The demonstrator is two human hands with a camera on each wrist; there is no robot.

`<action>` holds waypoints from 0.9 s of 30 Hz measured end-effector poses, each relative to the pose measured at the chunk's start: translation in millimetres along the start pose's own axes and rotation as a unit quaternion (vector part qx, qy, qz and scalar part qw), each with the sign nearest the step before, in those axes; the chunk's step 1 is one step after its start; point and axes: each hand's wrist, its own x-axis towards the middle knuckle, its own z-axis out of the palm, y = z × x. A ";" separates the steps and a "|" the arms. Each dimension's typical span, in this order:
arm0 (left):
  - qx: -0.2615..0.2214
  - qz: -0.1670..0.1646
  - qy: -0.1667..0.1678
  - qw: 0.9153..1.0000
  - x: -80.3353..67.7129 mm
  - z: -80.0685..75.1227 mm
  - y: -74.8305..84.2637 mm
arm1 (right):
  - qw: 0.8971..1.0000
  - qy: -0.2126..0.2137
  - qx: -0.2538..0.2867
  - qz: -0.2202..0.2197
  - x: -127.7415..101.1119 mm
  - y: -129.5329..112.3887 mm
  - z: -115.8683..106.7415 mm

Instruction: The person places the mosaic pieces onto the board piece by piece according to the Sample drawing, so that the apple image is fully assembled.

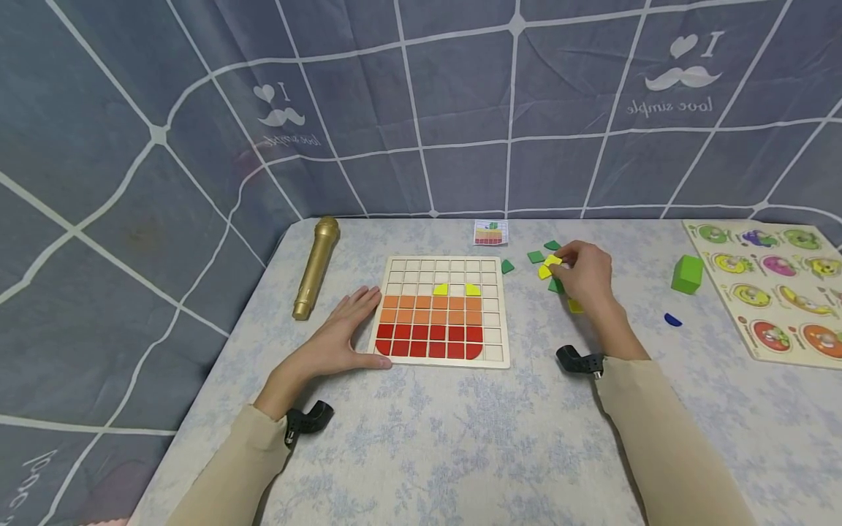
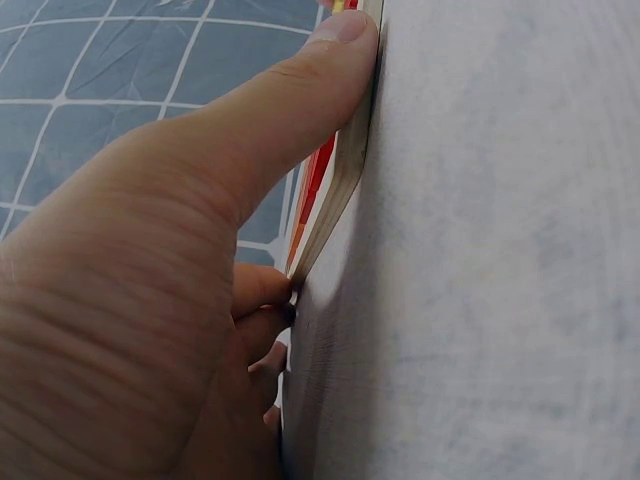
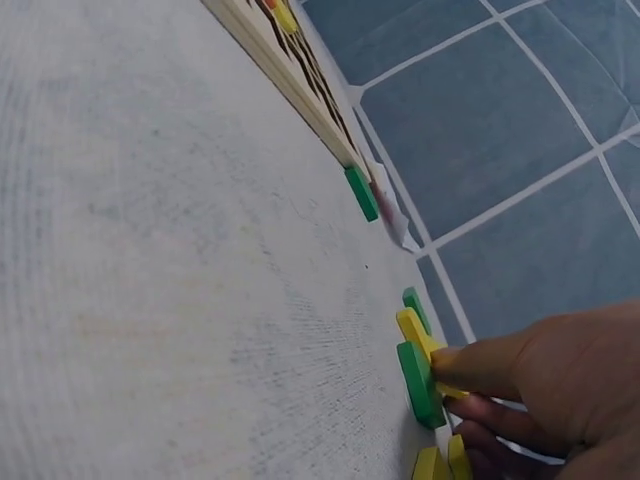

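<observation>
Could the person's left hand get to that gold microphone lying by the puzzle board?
Probably yes. The left hand rests against the puzzle board, and the gold microphone lies just beyond it on the table, with nothing between them.

The upper half of the head view is filled by a grey-blue fabric backdrop (image 1: 421, 109), crossed by a white grid of lines and printed with moustache motifs and the words "love simple" at upper right and, more faintly, upper centre. The backdrop is also hung along the left edge of the frame. The lower half is taken up by a table covered with a pale cloth (image 1: 460, 438) patterned in faint blue flowers. Even, soft light is cast throughout.
</observation>
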 end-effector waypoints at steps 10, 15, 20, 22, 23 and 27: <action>0.003 -0.001 -0.001 1.000 -0.5 -0.6 -0.3 | 0.994 0.065 0.078 -0.042 2.6 -1.6 -2.5; 0.003 0.002 -0.002 1.000 -0.8 -0.3 -0.5 | 0.990 0.050 0.100 -0.089 1.4 -11.2 -2.4; 0.001 0.004 -0.001 1.000 -1.0 -0.8 -0.7 | 0.987 0.028 0.115 -0.111 -1.0 -30.0 3.4; 0.000 0.005 0.000 1.000 -0.9 -1.1 -0.5 | 0.986 0.011 0.122 -0.115 -2.7 -37.2 7.1; -0.001 0.005 0.000 1.000 -0.8 -1.2 -0.3 | 0.985 0.002 0.123 -0.117 -3.7 -40.2 9.5; -0.001 0.005 -0.001 1.000 -0.4 -1.4 0.1 | 0.983 -0.040 0.133 -0.120 -9.2 -50.4 19.7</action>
